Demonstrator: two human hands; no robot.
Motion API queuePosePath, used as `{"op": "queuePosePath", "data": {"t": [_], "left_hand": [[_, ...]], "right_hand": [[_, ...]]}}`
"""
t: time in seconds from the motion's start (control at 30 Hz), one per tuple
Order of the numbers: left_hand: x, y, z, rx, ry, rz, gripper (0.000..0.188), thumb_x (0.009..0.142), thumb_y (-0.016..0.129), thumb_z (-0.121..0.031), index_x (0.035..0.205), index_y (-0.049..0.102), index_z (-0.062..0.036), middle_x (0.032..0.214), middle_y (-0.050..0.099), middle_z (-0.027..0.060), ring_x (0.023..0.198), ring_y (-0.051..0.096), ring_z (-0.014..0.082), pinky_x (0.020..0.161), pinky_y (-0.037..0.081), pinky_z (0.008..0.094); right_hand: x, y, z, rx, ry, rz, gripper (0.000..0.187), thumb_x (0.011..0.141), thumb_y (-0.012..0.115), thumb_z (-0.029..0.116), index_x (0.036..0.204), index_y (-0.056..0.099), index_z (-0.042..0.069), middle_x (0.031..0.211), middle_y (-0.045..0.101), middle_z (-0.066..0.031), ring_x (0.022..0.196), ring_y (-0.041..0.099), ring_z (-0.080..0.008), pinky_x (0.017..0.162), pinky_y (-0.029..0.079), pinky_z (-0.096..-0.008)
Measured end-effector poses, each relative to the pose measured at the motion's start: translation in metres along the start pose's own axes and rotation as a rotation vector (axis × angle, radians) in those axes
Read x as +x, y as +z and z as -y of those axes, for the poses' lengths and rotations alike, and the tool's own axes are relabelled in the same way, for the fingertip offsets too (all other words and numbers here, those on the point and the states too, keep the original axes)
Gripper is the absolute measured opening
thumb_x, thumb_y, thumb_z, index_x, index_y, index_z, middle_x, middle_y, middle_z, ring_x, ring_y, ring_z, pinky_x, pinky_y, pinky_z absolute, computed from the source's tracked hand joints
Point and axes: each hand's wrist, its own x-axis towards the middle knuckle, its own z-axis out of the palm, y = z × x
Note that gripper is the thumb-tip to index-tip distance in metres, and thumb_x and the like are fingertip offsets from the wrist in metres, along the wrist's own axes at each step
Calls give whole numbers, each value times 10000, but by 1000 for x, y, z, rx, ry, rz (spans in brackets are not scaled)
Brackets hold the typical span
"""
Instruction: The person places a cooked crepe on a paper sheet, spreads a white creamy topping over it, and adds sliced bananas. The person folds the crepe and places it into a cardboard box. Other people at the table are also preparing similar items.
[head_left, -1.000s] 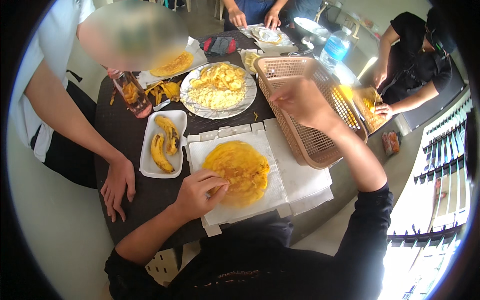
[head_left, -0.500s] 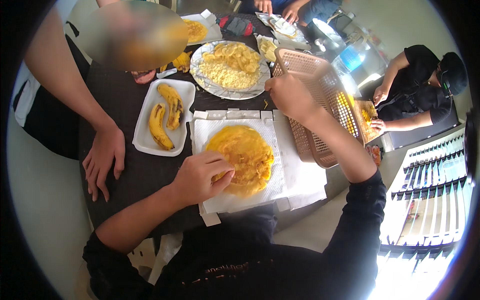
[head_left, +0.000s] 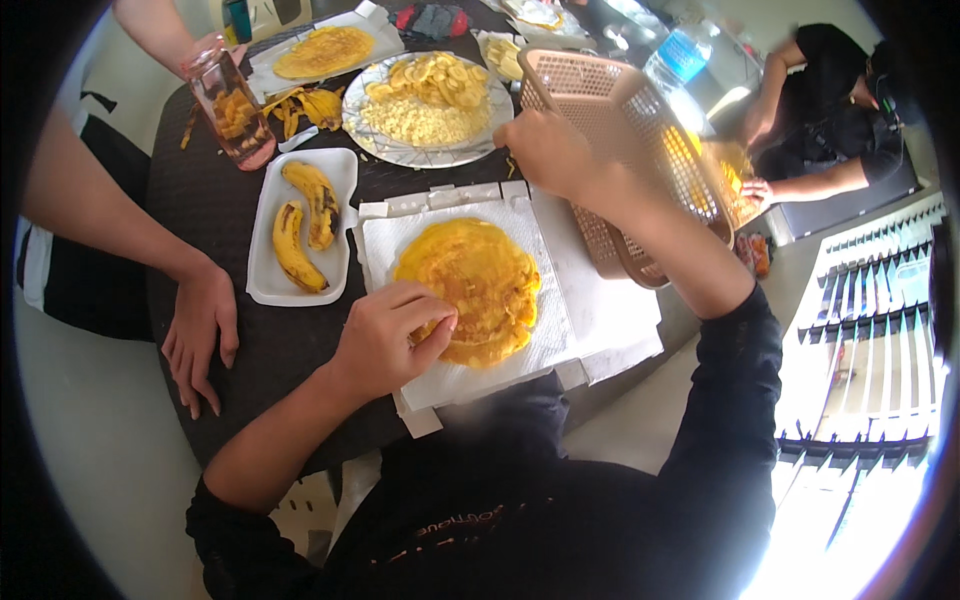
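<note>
A round golden-yellow flat cake, like a pancake (head_left: 470,290), lies on white paper towel (head_left: 390,255) over a flattened white carton in front of me. My left hand (head_left: 392,335) is closed in a pinch above its near left edge; anything between the fingertips is hidden. Farther off, my right hand (head_left: 548,155) is closed beside the brown plastic basket (head_left: 590,100), near the plate's right rim. What its fingers hold, if anything, cannot be made out. The patterned plate (head_left: 352,140) carries sliced banana (head_left: 430,78) and chopped pale yellow pieces (head_left: 425,120).
Left of the cake, a white foam tray (head_left: 262,285) holds two spotted bananas (head_left: 320,205). Another person's hand (head_left: 205,330) rests on the table's left edge. Behind are a glass jar (head_left: 230,105), banana peels (head_left: 310,105) and another flat cake (head_left: 322,52). A co-worker (head_left: 840,110) sits at right.
My view has shifted, so the table things sit higher in the picture. Both my hands stay closed in nearly the same places. The jar at the far left now shows clearly.
</note>
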Motion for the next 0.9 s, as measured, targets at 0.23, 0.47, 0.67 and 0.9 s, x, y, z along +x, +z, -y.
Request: {"op": "queuePosePath", "data": {"t": [0.23,0.47,0.67,0.9], "left_hand": [[7,2,0,8,17,24,52,875,754,-7,921,739,10,860,723,124,704,691,240,628,546,321],[14,4,-4,6,-19,32,56,877,741,18,933,740,17,862,721,127,720,698,226,649,547,314],[12,7,7,104,-11,26,83,870,766,12,952,754,16,868,723,128,702,676,214,649,544,313],[7,-7,45,244,44,90,100,979,666,-24,998,746,32,987,757,138,848,698,271,830,566,374]], "right_hand": [[-2,4,1,-142,-6,27,124,841,685,6,938,750,47,924,759,-168,897,778,-322,782,634,-408],[0,4,-2,-96,-11,60,133,825,720,8,943,762,53,957,773,-148,904,782,-310,775,633,-415],[-1,6,-3,-57,11,61,125,829,724,25,941,770,56,939,773,-142,869,776,-296,741,625,-418],[-10,11,-11,170,67,-64,108,827,722,48,928,759,62,905,749,-131,837,758,-294,723,617,-417]]}}
